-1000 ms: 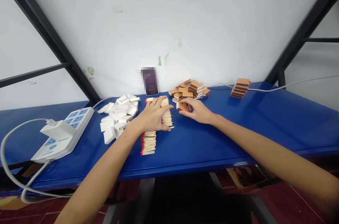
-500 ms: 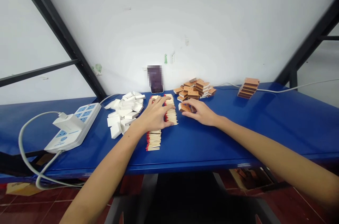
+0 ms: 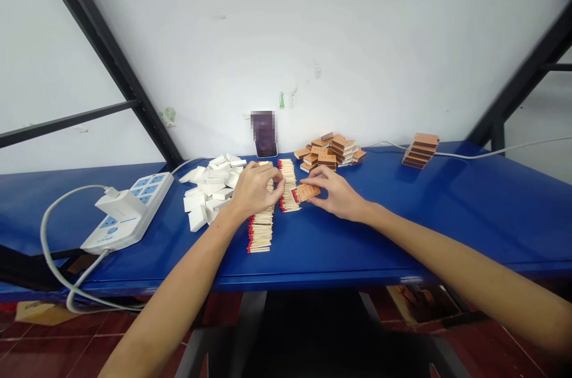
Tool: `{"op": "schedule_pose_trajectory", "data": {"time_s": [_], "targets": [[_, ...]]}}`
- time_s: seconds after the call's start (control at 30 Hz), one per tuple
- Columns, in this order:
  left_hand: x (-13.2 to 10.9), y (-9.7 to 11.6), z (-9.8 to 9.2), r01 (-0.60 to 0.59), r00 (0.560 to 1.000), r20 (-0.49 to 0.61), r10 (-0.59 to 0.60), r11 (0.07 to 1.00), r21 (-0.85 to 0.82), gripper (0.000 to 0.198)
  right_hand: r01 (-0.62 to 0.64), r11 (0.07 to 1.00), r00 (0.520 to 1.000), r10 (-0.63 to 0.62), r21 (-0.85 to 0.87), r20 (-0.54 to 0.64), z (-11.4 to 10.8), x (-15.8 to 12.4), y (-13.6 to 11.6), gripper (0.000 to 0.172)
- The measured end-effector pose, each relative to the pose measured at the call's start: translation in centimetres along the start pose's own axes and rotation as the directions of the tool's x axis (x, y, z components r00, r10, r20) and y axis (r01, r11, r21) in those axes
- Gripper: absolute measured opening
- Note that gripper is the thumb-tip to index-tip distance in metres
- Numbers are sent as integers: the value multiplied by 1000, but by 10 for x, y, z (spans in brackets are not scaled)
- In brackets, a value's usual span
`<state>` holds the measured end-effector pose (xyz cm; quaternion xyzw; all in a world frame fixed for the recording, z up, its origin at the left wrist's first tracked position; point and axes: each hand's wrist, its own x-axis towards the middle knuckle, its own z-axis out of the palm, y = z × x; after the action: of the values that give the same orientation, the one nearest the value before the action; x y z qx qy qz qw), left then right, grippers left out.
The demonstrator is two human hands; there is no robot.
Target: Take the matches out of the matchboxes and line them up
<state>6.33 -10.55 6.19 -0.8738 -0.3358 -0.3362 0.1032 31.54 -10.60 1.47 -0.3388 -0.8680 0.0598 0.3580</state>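
Between the fingers and thumb of my right hand (image 3: 337,196) is a matchbox (image 3: 307,192), tilted, with red match heads showing at its left end. My left hand (image 3: 257,190) hovers over the left row of matches (image 3: 260,232), thumb and fingers pinched together; whatever they may hold is too small to make out. A second row of matches (image 3: 288,181) lies between the two hands, close to the matchbox. White inner trays (image 3: 208,184) form a heap to the left of my left hand. Behind my right hand is a pile of brown matchbox sleeves (image 3: 324,151).
A stack of matchboxes (image 3: 420,150) leans at the back right. A phone (image 3: 267,142) stands against the wall behind the matches. On the left lies a power strip (image 3: 152,193) with a plugged-in charger (image 3: 120,206) and a looping white cable (image 3: 43,235). Black frame posts flank the blue table (image 3: 402,223).
My left hand has drawn back left from the right row of matches, its fingers closing into a pinch. My right hand has turned the matchbox, so match heads now show at its end.
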Motion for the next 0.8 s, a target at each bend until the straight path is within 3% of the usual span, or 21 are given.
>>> {"op": "schedule_pose_trajectory", "data": {"time_s": [0.2,0.4,0.53,0.63,0.8], "targets": [[-1,4,-4,-132,990,49,133,991,-20,17,-20,996,1000,18,90,25,-9,1,-14,41],[-2,3,-6,-148,987,68,145,988,47,18,-133,975,963,84,177,257,-16,1,-31,52],[-2,1,-12,-151,986,86,142,981,123,19,-136,961,935,44,241,351,-15,0,-35,33],[-2,-1,-14,-128,989,90,116,983,133,20,-115,960,933,15,257,360,-15,1,-35,20],[-2,-2,-12,-146,982,136,131,984,103,18,-44,972,950,-31,229,310,-12,2,-29,33]]}}
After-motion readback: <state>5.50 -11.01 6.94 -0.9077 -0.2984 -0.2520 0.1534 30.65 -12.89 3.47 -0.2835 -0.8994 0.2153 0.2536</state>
